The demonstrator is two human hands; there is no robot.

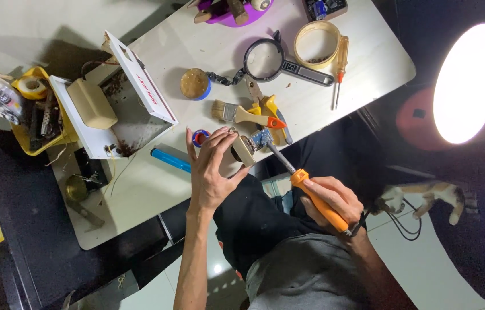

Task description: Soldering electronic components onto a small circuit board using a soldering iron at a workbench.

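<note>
My left hand (212, 169) grips a small beige block with a blue circuit board (252, 144) at the near edge of the white table (156, 183). An orange-handled soldering iron (316, 201) sits in my right hand (334, 198), its metal tip touching the blue board. Just behind the board lie a paintbrush with a yellow and orange handle (242, 115) and a small blue and red roll (199, 136). A blue pen-like tube (170, 160) rests left of my left hand.
A magnifying glass (271, 60), a tape ring (317, 43), an orange screwdriver (341, 66) and a round tin (195, 84) lie farther back. An opened white device case (116, 109) and a yellow tray of tools (33, 112) stand at left. A lamp (466, 83) glares at right, with a cat (426, 198) below it.
</note>
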